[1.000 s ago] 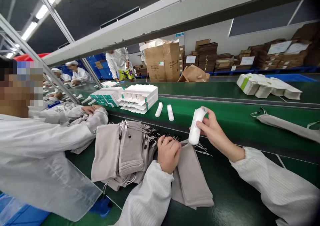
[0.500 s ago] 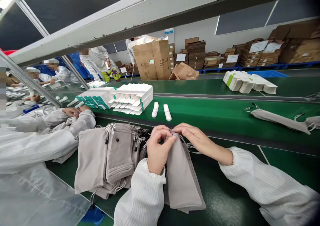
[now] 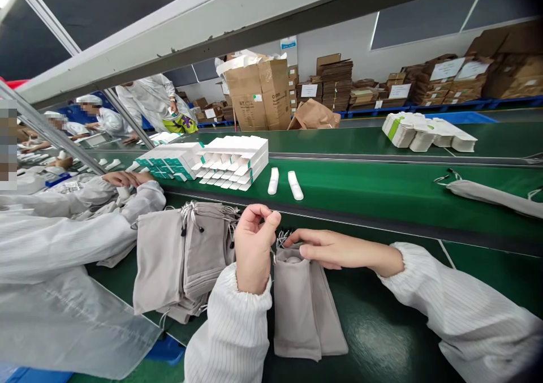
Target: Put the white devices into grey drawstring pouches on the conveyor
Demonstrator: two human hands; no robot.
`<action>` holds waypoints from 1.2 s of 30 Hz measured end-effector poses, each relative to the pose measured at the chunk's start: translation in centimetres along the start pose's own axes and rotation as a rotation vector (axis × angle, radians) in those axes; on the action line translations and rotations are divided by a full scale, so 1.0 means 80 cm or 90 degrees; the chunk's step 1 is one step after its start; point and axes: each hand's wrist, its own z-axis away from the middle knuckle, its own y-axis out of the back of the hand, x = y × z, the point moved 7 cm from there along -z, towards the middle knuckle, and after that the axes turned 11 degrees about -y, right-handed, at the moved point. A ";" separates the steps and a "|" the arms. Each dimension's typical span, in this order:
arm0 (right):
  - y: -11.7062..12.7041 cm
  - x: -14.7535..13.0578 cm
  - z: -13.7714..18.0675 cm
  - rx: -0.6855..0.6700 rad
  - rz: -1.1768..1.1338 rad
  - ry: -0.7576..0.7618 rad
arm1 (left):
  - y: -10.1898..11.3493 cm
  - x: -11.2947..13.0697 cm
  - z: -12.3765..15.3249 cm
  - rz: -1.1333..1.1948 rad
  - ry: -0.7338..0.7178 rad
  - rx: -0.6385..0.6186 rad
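Right hand [image 3: 337, 248] reaching over a grey pouch [image 3: 294, 309]

The grey pouch is lying on the green table [image 3: 390, 332], its mouth facing the far edge, a pale rounded end [image 3: 292, 259] showing inside. At that mouth the right hand's thumb and forefinger are standing apart. The left hand [image 3: 253, 250] is hovering just beside it, thumb meeting curled forefinger; whether they are gripping a cord, I cannot tell. Stacked pouches [image 3: 159, 264] are lying further left. Beyond the table's far edge, two white devices [image 3: 296, 186] are lying near open boxes [image 3: 250, 165].
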 end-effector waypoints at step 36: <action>0.226 0.087 -0.091 0.668 0.465 -0.297 | 0.032 -0.062 0.044 -0.776 -0.513 -0.343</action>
